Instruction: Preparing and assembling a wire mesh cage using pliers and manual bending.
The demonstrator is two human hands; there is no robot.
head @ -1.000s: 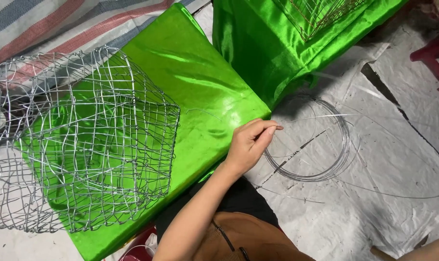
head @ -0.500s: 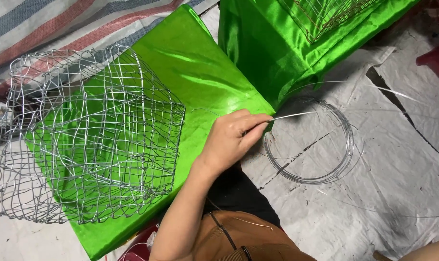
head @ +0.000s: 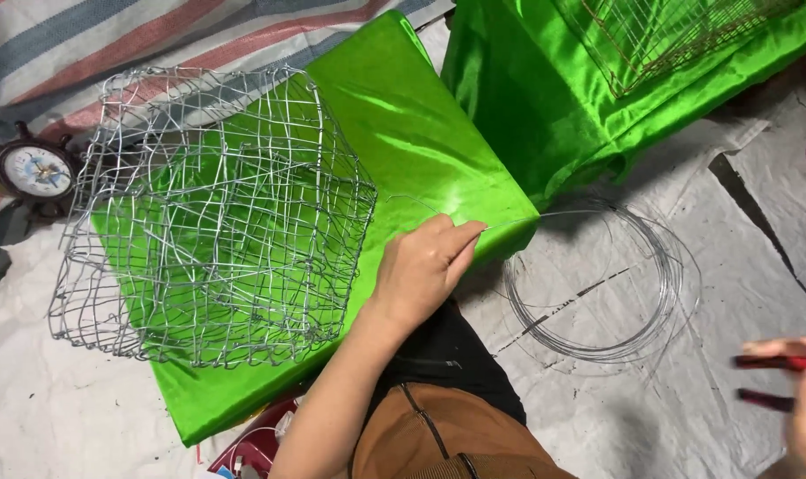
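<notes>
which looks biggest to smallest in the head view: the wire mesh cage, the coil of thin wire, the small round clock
1. Silver wire mesh cage, clearly the largest.
2. Round coil of thin grey wire on the sheet, smaller.
3. Small round dark-framed clock, by far the smallest, partly hidden behind the cage.
All lie at a similar distance, so the order seems safe.

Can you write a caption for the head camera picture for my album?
Left hand pinches thin wire beside a wire cage on green cloth.
</notes>
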